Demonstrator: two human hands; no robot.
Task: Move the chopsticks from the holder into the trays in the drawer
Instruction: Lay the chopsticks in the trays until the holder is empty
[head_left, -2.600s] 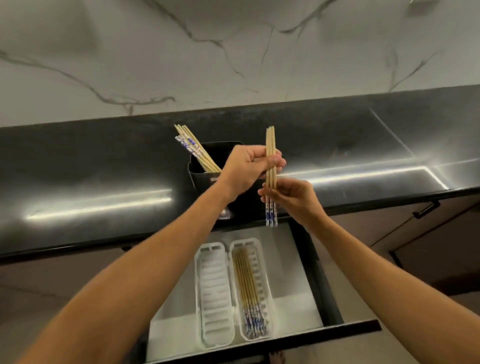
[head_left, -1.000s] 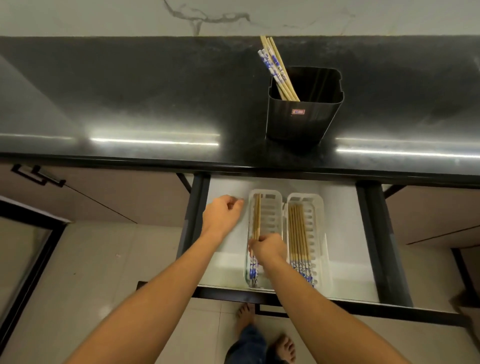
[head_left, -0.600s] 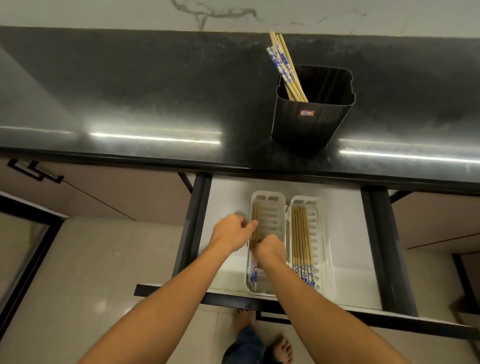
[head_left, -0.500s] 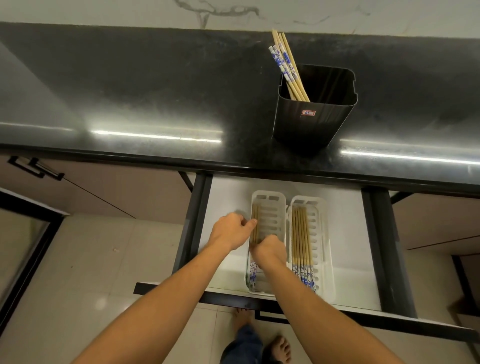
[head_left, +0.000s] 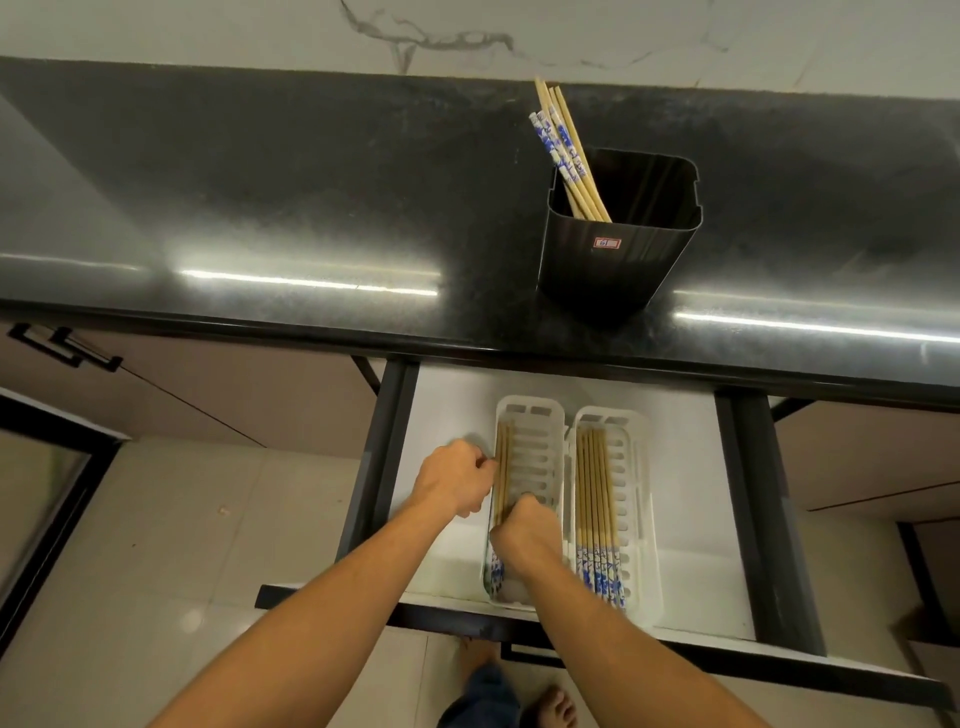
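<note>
Illumination is dim overall. Two linear streaks of glare on the glossy black countertop indicate a strip source above, out of frame. The white drawer interior is the brightest zone; the holder interior is dark. Wide-angle distortion bends the countertop edge toward the frame borders. Centre detail is sharp: individual chopsticks resolve. The floor appears softer.

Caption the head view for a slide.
The left hand and right hand set chopsticks in the drawer's left tray; the right tray holds several; more lean in the holder.
</note>
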